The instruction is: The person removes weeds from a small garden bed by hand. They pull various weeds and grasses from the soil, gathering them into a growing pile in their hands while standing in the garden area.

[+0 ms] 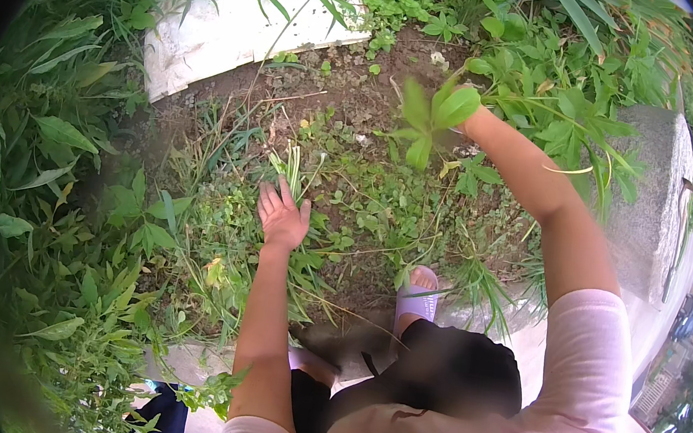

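My left hand (284, 218) lies with its back up and fingers spread, on or just above a bundle of pale cut stems (291, 167) on the ground. The stem ends stick out past my fingertips, and leaves spread out beneath and beside the hand. My right arm reaches forward to the edge of a leafy green plant (557, 116). Broad leaves (457, 108) cover most of my right hand (471, 113), so its fingers and anything in them are hidden. Low clover-like weeds (361, 199) grow in the brown soil (336, 85) between both hands.
A dirty white board (227, 26) lies at the far left of the soil. Dense weeds (52, 180) fill the left side. A concrete block (640, 201) stands at right. My foot in a lilac slipper (417, 300) is at the bed's near edge.
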Available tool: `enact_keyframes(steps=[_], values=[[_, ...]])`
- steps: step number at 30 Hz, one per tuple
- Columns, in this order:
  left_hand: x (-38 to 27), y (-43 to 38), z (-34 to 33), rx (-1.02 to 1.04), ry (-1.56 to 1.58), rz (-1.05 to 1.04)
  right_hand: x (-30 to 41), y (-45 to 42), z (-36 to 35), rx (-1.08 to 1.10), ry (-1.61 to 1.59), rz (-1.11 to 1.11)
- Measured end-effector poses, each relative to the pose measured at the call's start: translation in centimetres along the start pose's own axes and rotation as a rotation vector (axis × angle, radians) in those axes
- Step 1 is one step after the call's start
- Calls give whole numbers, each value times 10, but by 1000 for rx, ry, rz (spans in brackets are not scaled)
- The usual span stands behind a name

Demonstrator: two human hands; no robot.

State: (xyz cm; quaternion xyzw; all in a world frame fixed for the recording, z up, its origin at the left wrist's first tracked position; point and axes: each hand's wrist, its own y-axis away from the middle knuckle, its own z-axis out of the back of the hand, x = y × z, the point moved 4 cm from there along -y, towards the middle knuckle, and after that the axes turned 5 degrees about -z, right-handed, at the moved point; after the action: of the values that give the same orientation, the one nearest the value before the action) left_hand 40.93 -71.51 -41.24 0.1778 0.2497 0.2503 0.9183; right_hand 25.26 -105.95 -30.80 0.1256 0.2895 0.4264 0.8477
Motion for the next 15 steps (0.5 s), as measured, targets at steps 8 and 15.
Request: enact_keyframes(steps=[8,15], values=[[18,16,25,-98,170,20,29,-2,79,-201,-247,-207],[20,27,58,-418,425,-43,46,14,63,-53,-188,-4]])
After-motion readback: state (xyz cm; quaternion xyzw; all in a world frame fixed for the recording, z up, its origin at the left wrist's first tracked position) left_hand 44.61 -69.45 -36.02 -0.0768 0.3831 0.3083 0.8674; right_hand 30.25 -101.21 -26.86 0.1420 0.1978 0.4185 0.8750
